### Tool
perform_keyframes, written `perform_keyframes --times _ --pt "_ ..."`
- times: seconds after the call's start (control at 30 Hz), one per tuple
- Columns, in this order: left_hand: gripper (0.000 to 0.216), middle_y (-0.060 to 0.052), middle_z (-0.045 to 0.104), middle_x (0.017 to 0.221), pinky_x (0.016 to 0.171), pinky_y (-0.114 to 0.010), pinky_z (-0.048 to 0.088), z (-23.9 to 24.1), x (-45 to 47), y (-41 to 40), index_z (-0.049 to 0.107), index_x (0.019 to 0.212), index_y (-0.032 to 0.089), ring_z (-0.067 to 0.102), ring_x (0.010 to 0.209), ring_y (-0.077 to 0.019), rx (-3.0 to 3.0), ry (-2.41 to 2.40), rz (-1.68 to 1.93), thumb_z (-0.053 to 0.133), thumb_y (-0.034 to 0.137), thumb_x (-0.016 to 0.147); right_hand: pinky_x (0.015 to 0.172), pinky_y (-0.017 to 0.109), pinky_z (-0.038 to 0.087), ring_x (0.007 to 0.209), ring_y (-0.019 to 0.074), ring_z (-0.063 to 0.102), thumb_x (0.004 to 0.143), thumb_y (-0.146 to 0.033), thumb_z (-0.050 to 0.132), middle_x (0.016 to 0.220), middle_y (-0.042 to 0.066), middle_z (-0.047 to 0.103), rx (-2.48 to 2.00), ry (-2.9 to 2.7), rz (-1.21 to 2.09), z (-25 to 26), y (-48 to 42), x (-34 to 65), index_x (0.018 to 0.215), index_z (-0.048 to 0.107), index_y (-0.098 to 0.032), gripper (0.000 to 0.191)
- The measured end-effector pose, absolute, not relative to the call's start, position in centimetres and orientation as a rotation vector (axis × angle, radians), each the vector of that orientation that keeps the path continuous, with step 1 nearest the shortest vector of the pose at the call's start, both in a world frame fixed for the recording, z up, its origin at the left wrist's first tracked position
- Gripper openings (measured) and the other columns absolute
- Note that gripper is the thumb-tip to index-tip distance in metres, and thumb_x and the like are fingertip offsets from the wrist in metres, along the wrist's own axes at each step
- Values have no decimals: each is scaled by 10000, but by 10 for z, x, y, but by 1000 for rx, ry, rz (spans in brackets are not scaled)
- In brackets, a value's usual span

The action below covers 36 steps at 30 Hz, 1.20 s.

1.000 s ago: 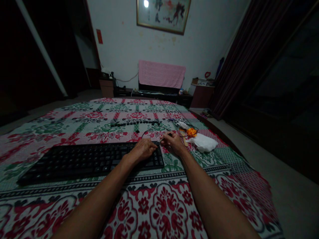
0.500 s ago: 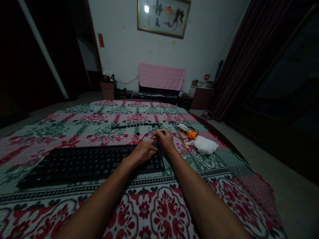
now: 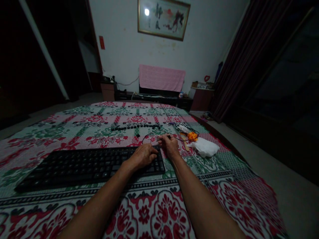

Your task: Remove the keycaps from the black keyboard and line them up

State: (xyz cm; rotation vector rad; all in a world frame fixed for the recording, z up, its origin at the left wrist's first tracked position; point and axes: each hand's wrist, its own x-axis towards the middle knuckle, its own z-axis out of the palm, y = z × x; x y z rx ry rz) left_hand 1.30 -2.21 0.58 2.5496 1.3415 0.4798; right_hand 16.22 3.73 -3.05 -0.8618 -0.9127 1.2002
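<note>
A flowered cloth [image 3: 171,212] (red, green and white) carries a black keyboard [image 3: 82,166], a row of small black pieces [image 3: 135,127] beyond it, one more piece [image 3: 138,135] apart, and an orange bundle [image 3: 192,136] beside a white wad [image 3: 205,147].

L forearm [image 3: 107,193] & R forearm [image 3: 198,191] bare, angled fwd, converging. L hand [image 3: 145,155] low, back up, fingers bent, pointing R. R hand [image 3: 169,144] just beside, slightly farther fwd; thumb & fingers drawn together, pinch-style.
</note>
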Motion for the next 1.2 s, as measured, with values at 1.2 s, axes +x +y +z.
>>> perform_keyframes --times 1.2 --pt "333 -9 669 819 697 -236 416 6 9 -21 681 948 229 589 770 -151 2533 1246 560 472 141 704 476 187 458 530 93 591 647 -413 636 730 11 661 -897 -1088 1152 -35 38 162 721 547 -166 273"
